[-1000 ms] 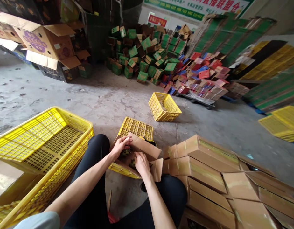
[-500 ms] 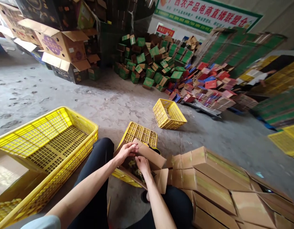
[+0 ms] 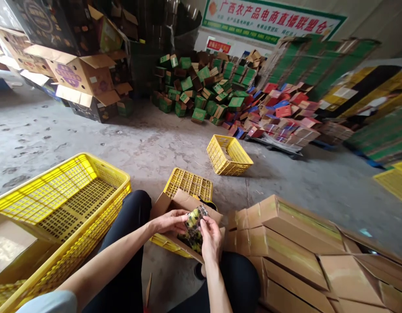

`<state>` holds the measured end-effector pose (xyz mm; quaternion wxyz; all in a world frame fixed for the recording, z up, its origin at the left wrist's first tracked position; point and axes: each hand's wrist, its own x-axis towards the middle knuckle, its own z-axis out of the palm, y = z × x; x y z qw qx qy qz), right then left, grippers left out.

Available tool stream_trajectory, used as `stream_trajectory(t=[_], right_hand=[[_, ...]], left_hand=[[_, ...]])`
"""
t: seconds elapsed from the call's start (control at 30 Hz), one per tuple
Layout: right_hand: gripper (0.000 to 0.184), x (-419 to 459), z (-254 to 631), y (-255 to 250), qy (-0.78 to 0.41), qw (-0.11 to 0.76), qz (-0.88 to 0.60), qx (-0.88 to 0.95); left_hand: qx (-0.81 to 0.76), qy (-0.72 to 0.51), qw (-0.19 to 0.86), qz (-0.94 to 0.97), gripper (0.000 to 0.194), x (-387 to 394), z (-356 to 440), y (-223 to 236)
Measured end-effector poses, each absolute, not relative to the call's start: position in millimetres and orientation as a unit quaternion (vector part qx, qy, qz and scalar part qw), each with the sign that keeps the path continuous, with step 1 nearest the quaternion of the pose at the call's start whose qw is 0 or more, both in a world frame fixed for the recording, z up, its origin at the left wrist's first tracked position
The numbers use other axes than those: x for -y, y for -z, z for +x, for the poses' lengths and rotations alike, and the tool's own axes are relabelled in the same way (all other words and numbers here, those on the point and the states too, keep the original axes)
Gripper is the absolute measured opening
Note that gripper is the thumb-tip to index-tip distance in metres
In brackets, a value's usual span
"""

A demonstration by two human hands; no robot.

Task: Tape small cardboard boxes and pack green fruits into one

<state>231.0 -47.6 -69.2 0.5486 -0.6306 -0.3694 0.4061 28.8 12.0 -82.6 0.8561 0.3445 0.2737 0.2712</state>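
An open brown cardboard box [image 3: 175,203] rests on a small upturned yellow crate [image 3: 188,183] between my knees. Both hands hold a small dark packet with yellow-green print [image 3: 195,218] just above the box. My left hand [image 3: 170,221] pinches its left side with closed fingers. My right hand [image 3: 210,237] grips its right side, thumb and fingers closed on it. More of the dark yellow-green packets [image 3: 192,241] lie inside the box below.
A large yellow crate [image 3: 62,204] holding a carton stands to my left. Flattened brown cartons [image 3: 295,243] are stacked to my right. Another small yellow crate [image 3: 229,155] lies tipped on the concrete floor ahead, with heaps of green and red boxes [image 3: 227,95] behind it.
My hands were down inside the box among its flaps; now they have risen together, holding a dark packet above the box. The head view has shifted slightly.
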Motion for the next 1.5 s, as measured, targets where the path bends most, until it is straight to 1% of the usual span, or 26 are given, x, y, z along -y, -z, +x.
stream_trajectory(t=[0.07,0.13,0.17,0.27,0.33,0.37,0.47,0.57,0.67,0.83,1.03,1.2,1.37,1.5], right_hand=[[0.052,49.4,223.4,75.0,-0.402,0.565,-0.626,0.357],[0.053,49.8,219.4,75.6,-0.402,0.569,-0.619,0.362],[0.056,49.7,218.9,73.9,-0.403,0.572,-0.615,0.363],[0.077,50.1,222.0,63.4,-0.413,0.595,-0.597,0.346],[0.083,51.7,225.6,55.9,-0.431,0.596,-0.587,0.338],[0.08,52.7,227.2,53.1,-0.444,0.589,-0.585,0.337],[0.065,55.0,230.2,49.9,-0.488,0.553,-0.591,0.327],[0.059,55.8,231.2,52.5,-0.502,0.534,-0.613,0.297],[0.058,56.2,231.5,55.4,-0.498,0.536,-0.623,0.276],[0.058,57.0,231.1,56.0,-0.497,0.555,-0.611,0.268],[0.059,55.9,231.5,56.9,-0.51,0.561,-0.601,0.254],[0.062,56.4,233.3,60.2,-0.501,0.55,-0.616,0.259],[0.062,56.3,236.0,63.9,-0.48,0.558,-0.628,0.254],[0.061,55.5,238.1,64.9,-0.463,0.573,-0.637,0.228]], left_hand=[[-0.267,-0.284,0.85,0.354,0.068,-10.9,30.0,84.9],[-0.283,-0.312,0.833,0.358,0.065,-12.4,30.8,86.9],[-0.293,-0.323,0.825,0.359,0.064,-13.7,31.2,87.3],[-0.315,-0.338,0.805,0.373,0.062,-16.5,32.0,85.4],[-0.32,-0.334,0.794,0.394,0.062,-16.6,32.3,82.2],[-0.315,-0.33,0.792,0.406,0.062,-16.3,32.5,80.6],[-0.288,-0.325,0.79,0.433,0.062,-15.3,33.0,78.0],[-0.286,-0.328,0.791,0.43,0.058,-15.9,32.9,78.3],[-0.299,-0.321,0.795,0.42,0.055,-16.9,32.0,77.7],[-0.29,-0.301,0.808,0.415,0.059,-16.6,28.7,75.2],[-0.311,-0.317,0.795,0.414,0.054,-18.2,27.8,85.7],[-0.321,-0.333,0.794,0.394,0.058,-19.1,29.1,91.8],[-0.308,-0.302,0.814,0.389,0.063,-18.3,27.7,87.3],[-0.286,-0.266,0.828,0.402,0.061,-16.9,25.2,83.3]])
